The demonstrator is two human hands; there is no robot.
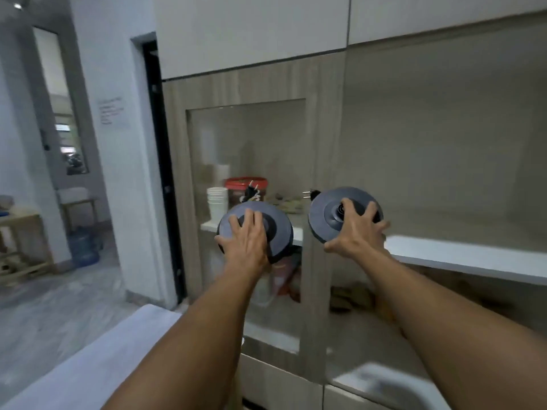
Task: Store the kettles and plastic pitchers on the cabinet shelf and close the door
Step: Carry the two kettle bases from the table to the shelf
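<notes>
Each of my hands holds a round grey kettle base in front of the cabinet. My left hand [247,239] grips the left base [278,224] from above, before the glass door [248,161]. My right hand [359,229] grips the right base [324,216], held tilted at the open compartment. A plug [309,194] sticks out behind the right base, and another plug [251,186] behind the left one. The white cabinet shelf [461,257] runs to the right of my right hand. No kettle or pitcher is in view.
Behind the glass, a stack of white cups [217,202] and a red-lidded tub [247,187] stand on the shelf. More items lie on the shelf below. A white surface [97,359] is at lower left. A water bottle [83,245] stands on the floor by the doorway.
</notes>
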